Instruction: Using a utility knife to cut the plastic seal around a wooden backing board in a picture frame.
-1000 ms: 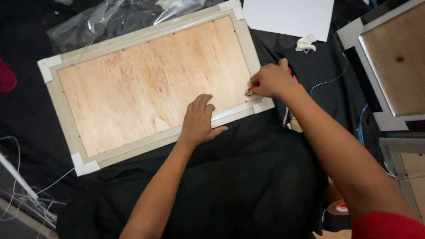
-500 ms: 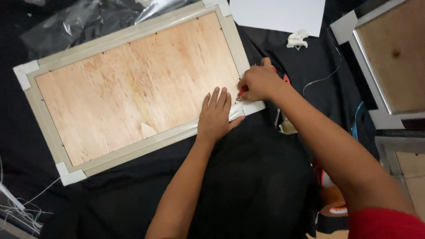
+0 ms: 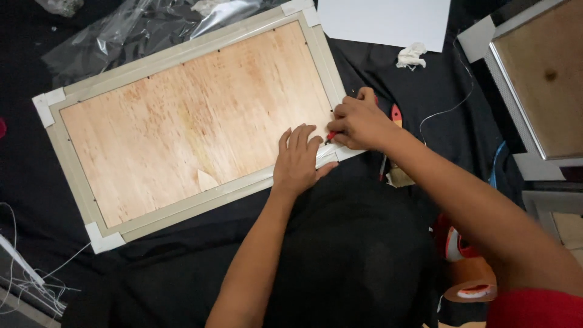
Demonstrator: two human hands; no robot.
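Head view: second frame (image 3: pixel 534 85), white sheet (image 3: pixel 388 21), plastic wrap (image 3: pixel 133 30) nearby.

Picture frame (image 3: pixel 182 127) lies face down on black cloth (image 3: pixel 152 267), plywood backing up, pale corner protectors on its corners. Left hand (image 3: pixel 297 161) pressed flat on backing near lower right corner. Right hand (image 3: pixel 359 123) grips small red-handled tool (image 3: pixel 331 136), tip at frame's inner edge. Clear plastic wrap (image 3: pixel 121 30) above frame. White sheet (image 3: pixel 388 21) top right. Second frame (image 3: pixel 534 79) at right edge.

Frame (image 3: pixel 182 121) on cloth (image 3: pixel 152 273)
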